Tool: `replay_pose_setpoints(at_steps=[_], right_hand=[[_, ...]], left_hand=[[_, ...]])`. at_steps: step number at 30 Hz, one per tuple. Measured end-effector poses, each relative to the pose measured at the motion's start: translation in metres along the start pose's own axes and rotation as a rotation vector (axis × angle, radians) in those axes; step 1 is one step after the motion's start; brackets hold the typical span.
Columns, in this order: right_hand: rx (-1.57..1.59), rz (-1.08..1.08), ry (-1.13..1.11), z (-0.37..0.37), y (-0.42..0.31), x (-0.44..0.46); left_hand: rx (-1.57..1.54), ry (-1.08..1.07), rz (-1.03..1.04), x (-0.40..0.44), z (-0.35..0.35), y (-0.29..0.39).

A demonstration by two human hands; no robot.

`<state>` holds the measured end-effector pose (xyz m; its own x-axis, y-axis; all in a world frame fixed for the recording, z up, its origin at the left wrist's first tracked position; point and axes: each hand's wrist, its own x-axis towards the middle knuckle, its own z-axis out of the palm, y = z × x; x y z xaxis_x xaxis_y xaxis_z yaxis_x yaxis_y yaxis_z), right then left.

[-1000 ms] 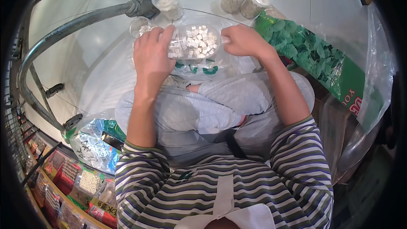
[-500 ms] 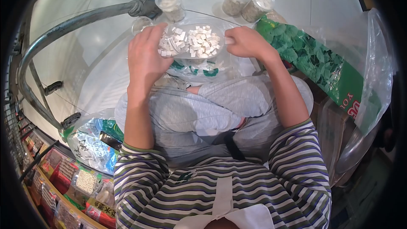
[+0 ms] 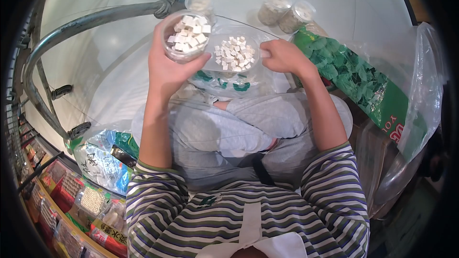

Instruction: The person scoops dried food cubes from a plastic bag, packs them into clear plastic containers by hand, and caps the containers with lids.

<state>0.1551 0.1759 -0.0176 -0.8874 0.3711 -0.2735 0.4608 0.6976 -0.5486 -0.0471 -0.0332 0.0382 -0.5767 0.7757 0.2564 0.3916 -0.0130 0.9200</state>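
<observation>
My left hand (image 3: 165, 64) is wrapped round a clear plastic jar (image 3: 184, 59), whose open mouth tips towards me. White cubes (image 3: 192, 32) fill it near the rim. To its right, a clear scoop (image 3: 257, 53) carries a loose heap of similar cubes (image 3: 234, 53). My right hand (image 3: 286, 56) grips the scoop's short handle, fingers closed. Below the scoop lies a clear plastic bag (image 3: 241, 87) with green print, partly covered. The jar and scoop appear apart.
Two filled jars (image 3: 274, 9) (image 3: 296, 17) stand at the back right, and another jar (image 3: 201, 4) behind my left hand. A green leaf-printed bag (image 3: 344, 71) lies right. A metal tube frame (image 3: 95, 21) curves along the left, above packaged goods (image 3: 93, 202).
My left hand has turned the jar more upright and lifted it away from the scoop. Fewer cubes show in the scoop. My right hand has shifted slightly right and down.
</observation>
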Motion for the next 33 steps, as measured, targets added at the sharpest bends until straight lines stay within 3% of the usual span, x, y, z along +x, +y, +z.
replay_pose_setpoints(at_steps=[9,19,21,25,27,30,33], right_hand=[[-0.151,0.079,-0.300,0.035,0.021,0.019],[-0.037,0.044,-0.365,0.050,0.032,0.028],[-0.116,0.128,-0.493,0.041,0.024,0.027],[0.022,0.237,-0.431,0.026,0.021,0.026],[0.000,0.144,-0.266,0.035,0.034,0.031],[-0.034,0.007,-0.207,0.055,0.039,0.032],[-0.051,0.018,-0.288,0.062,0.037,0.037]], left_hand=[[-0.480,0.063,-0.007,-0.003,-0.007,-0.002],[-0.388,0.126,0.006,0.000,-0.010,-0.004],[-0.514,0.200,-0.047,-0.001,-0.005,0.002],[-0.446,0.141,-0.068,-0.002,-0.008,0.000],[-0.431,0.138,-0.079,-0.001,-0.008,0.000],[-0.402,0.124,-0.079,0.001,-0.007,-0.004],[-0.395,0.115,-0.082,0.001,-0.006,-0.002]])
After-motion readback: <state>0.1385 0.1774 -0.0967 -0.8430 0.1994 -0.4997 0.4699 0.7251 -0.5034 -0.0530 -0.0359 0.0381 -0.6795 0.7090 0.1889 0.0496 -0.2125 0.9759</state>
